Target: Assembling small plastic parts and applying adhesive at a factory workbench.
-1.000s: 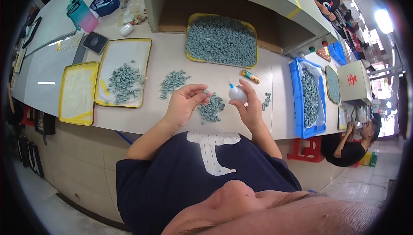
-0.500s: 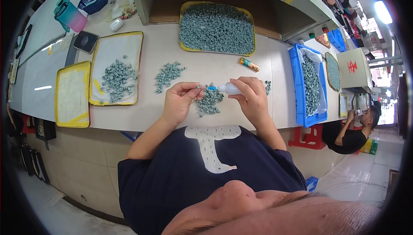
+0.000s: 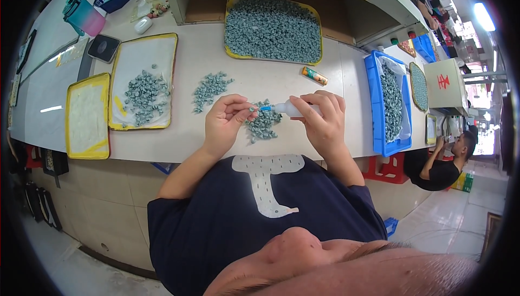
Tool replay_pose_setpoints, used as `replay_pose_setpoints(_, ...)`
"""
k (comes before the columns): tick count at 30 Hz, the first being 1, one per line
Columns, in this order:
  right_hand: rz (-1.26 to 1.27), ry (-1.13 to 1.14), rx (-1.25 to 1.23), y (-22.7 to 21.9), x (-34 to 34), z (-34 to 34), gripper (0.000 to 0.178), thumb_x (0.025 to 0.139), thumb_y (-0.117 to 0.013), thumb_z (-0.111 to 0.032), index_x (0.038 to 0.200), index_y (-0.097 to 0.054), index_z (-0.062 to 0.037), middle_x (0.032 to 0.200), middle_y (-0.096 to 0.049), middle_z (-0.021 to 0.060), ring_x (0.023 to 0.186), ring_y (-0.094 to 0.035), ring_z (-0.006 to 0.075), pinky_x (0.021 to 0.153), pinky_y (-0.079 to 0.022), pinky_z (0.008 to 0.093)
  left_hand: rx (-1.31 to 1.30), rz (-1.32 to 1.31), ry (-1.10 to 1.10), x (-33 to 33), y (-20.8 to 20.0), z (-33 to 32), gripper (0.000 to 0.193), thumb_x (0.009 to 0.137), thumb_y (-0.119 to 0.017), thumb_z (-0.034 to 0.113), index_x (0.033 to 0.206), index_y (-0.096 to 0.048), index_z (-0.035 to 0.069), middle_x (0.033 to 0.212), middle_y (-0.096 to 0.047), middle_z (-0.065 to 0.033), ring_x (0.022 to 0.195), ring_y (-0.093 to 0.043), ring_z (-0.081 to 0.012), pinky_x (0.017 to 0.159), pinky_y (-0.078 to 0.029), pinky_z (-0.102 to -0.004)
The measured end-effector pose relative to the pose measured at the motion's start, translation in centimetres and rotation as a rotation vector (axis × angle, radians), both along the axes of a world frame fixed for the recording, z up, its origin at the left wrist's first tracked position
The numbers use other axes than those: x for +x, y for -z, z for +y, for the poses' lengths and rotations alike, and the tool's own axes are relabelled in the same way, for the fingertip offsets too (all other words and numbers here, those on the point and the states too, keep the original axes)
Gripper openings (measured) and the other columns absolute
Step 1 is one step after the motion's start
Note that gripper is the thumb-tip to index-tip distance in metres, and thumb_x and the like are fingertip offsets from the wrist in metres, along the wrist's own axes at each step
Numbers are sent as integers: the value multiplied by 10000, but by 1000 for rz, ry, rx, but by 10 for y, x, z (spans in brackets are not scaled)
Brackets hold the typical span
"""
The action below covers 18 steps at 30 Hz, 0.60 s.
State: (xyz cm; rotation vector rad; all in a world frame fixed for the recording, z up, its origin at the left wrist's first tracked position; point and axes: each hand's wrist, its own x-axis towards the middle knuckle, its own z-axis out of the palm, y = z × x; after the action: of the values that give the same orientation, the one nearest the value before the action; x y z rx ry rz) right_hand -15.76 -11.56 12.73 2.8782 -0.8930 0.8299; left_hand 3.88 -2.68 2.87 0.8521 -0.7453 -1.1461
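My left hand (image 3: pixel 226 121) pinches a small grey-green piece (image 3: pixel 252 109) between thumb and fingertips. In my right hand (image 3: pixel 323 116) is a white squeeze bottle (image 3: pixel 284 109) with a blue nozzle (image 3: pixel 265 108), held sideways. The nozzle points left and its tip is at or very near the pinched piece; whether they touch I cannot tell. Beneath both hands lies a loose pile of grey-green pieces (image 3: pixel 261 128) on the table. Another pile (image 3: pixel 210 88) spreads out beyond my left hand. The pieces are too small to name.
A yellow-edged tray (image 3: pixel 273 28) full of such pieces stands at the back. To the left are a paper-lined tray (image 3: pixel 167 101) with pieces and a second tray (image 3: pixel 86 114). A blue bin (image 3: pixel 379 106) stands right, a printed tube (image 3: pixel 314 76) nearer. A co-worker (image 3: pixel 436 168) sits far right.
My right hand has turned a little, and the bottle's nozzle lies closer to the pinched piece. The left hand stays almost in place. The whole view has shifted slightly.
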Motion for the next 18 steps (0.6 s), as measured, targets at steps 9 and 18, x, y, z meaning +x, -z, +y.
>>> replay_pose_setpoints(9, 24, -6, -30, -1, 4, 1, 484, 586, -788, -134, 1053, -674, -187, 915, -613, -11, 853, -578, 204, 770, -393, 347, 9, 6, 6, 3, 1, 0, 202, 909, -563, -32, 1094, -482, -21, 978, -661, -173, 871, -657, -193, 781, -547, -295)
replay_pose_setpoints(18, 39, 0, -61, -1, 3, 0, 464, 588, -781, -139, 1039, -682, -187, 912, -610, -14, 854, -579, 200, 769, -390, 343, 2, -6, 5, 2, 0, 0, 193, 906, -566, -34, 1082, -486, -26, 977, -659, -179, 873, -658, -196, 782, -548, -297)
